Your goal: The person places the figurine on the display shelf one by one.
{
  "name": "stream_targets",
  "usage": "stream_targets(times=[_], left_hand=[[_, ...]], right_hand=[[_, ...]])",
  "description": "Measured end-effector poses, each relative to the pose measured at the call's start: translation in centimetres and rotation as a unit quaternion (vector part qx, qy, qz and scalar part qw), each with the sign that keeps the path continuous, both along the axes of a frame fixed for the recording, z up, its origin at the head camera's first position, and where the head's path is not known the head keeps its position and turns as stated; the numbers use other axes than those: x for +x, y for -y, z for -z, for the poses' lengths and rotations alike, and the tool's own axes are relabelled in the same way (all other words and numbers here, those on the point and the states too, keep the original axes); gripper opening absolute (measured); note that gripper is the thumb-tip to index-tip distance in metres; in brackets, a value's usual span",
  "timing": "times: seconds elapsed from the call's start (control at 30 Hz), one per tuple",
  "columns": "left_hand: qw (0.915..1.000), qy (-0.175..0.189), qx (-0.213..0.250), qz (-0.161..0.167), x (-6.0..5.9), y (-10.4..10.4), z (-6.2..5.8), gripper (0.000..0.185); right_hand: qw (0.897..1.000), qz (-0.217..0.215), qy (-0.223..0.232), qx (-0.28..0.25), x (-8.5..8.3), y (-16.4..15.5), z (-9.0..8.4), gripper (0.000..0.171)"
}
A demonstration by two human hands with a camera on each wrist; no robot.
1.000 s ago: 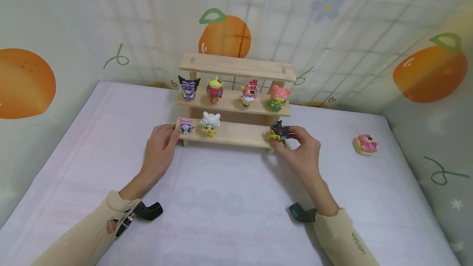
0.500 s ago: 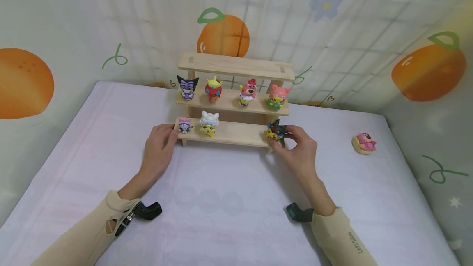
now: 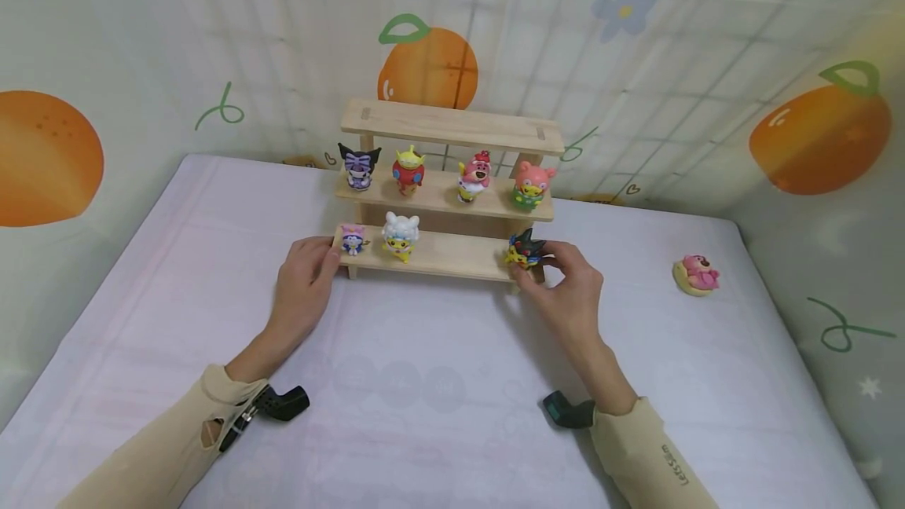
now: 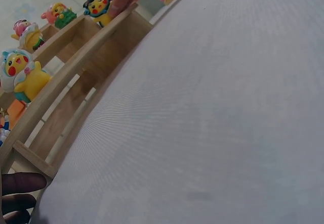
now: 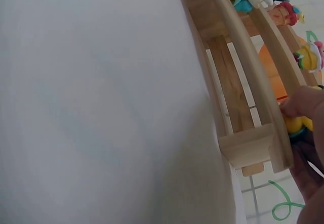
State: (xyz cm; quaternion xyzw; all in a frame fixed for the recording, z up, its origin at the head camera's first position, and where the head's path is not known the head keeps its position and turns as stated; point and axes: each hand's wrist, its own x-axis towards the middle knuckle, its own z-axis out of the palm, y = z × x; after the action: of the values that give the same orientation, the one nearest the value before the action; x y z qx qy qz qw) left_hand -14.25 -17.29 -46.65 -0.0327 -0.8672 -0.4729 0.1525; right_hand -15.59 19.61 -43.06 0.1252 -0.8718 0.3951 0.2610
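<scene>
My right hand (image 3: 569, 289) pinches a small yellow figurine in a spiky black hood (image 3: 524, 248) between thumb and fingers. It stands at the right end of the lowest tier of a wooden three-tier display shelf (image 3: 452, 254). In the left wrist view, the figurine's red-cheeked face (image 4: 97, 6) shows beside the fingers. At the other end of that tier, my left hand (image 3: 302, 285) holds the shelf's corner, its thumb along the front. A white-hooded figurine (image 3: 401, 237) and a small pink-and-purple figurine (image 3: 353, 240) share this tier, near the left hand.
Several figurines line the middle tier, among them a purple one with black ears (image 3: 359, 169) and a pink-hooded one (image 3: 531, 185). The top tier (image 3: 452, 126) is bare wood. A pink bear figurine (image 3: 696, 274) lies at the right on the white tablecloth (image 3: 424, 415). A printed curtain hangs behind.
My right hand has shifted slightly left along the lowest tier with the black-hooded figurine. The left hand stays at the shelf's left end.
</scene>
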Motion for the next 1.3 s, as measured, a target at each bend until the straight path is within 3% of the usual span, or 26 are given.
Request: stream_targets(times=[0.9,1.07,1.3], left_hand=[[1.0,0.007,0.0,0.0,-0.2,0.1,0.3,0.037],[1.0,0.006,-0.001,0.0,-0.2,0.1,0.3,0.038],[1.0,-0.001,-0.004,0.001,-0.3,0.2,0.4,0.037]], right_hand=[[0.997,0.031,-0.066,0.033,0.7,1.6,0.7,0.034],[0.998,0.002,-0.059,0.03,1.0,2.3,0.7,0.033],[0.998,-0.047,-0.011,0.035,1.0,2.6,0.3,0.038]])
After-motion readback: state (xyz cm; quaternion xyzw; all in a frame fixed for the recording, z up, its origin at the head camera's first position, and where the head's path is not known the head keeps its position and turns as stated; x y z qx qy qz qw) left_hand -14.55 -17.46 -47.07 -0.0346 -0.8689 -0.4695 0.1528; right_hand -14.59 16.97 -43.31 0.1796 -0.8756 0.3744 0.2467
